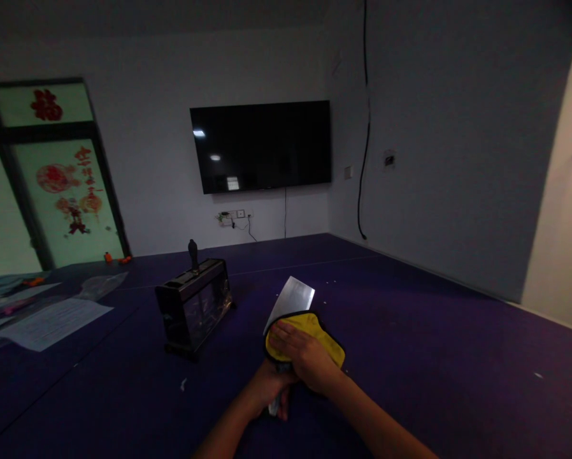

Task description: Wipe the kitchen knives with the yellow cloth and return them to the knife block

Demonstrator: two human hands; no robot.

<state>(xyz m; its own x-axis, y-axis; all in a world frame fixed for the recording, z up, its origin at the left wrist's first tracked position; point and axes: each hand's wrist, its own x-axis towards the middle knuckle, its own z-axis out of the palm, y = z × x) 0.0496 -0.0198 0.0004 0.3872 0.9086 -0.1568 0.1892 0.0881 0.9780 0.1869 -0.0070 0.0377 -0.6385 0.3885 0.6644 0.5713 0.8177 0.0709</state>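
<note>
My left hand [267, 386] is closed around the handle of a cleaver [293, 295], whose broad metal blade points away from me and tilts a little to the right. A yellow cloth [328, 342] with a dark edge lies over the lower part of the blade. Pressing the cloth down on the blade is my right hand [307, 357], its fingers together on top of the cloth. The cloth hides the rest of the blade. To the left stands a black knife block [204, 309] with clear sides and one dark handle sticking up from its top.
Everything rests on a purple table [424, 357] with small white scraps. Papers [51, 319] and a plastic bag [99, 285] lie at the left, small orange items [108, 257] at the back left. A television [264, 146] and a hanging cable [366, 153] are on the walls.
</note>
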